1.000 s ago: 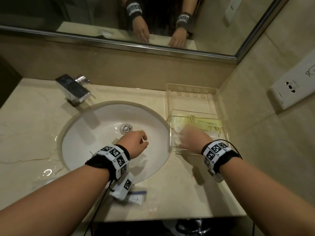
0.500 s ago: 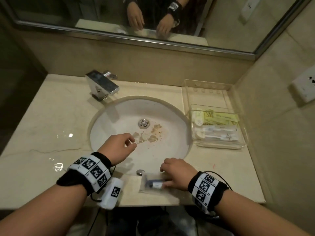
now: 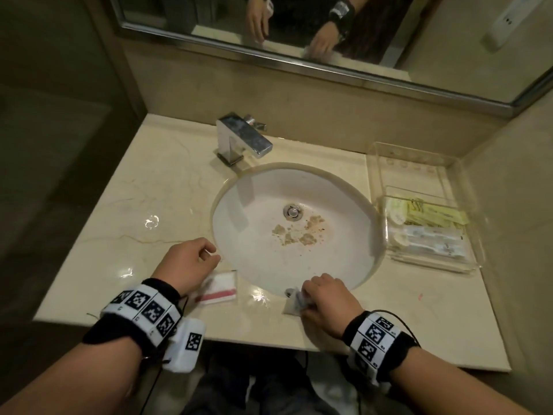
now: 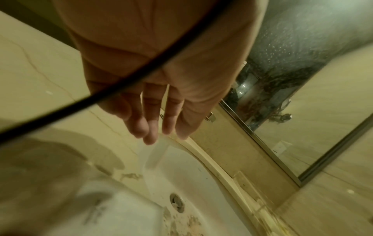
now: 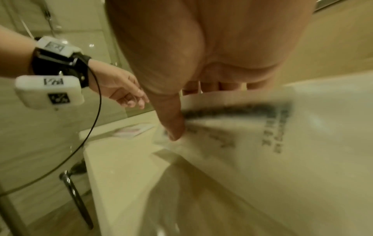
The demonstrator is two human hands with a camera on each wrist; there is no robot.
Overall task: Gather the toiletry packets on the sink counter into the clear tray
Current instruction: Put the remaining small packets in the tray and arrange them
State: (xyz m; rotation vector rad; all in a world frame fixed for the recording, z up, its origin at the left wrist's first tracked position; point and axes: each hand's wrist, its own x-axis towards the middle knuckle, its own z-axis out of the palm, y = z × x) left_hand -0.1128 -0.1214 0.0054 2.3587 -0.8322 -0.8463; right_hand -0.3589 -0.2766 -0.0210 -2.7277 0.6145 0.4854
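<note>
2 packets on counter: right hand (image 3: 326, 301) pinches one (image 3: 294, 304); left hand (image 3: 187, 265) loose, empty.

The tabletop (image 3: 374, 319) is cream marble with thin brownish veins. The basin (image 3: 257, 253) is white, blotched with tan-brown stains (image 3: 299, 232) near its silver drain (image 3: 292, 211). The faucet (image 3: 242, 139) is mirror chrome. The clear tray (image 3: 475, 244) holds pale yellow packets (image 3: 434, 215) and white ones (image 3: 431, 244) with faint print. On the tabletop lies a white packet with a red band (image 3: 220, 287); another, translucent white packet (image 5: 252, 135) carries dark, blurred lettering. Both wristbands (image 3: 143, 313) are black, with white panels of black square-code markers. A white box (image 3: 184, 348) on the left wrist bears the same marker. The mirror frame (image 3: 299, 62) is brushed silver.
</note>
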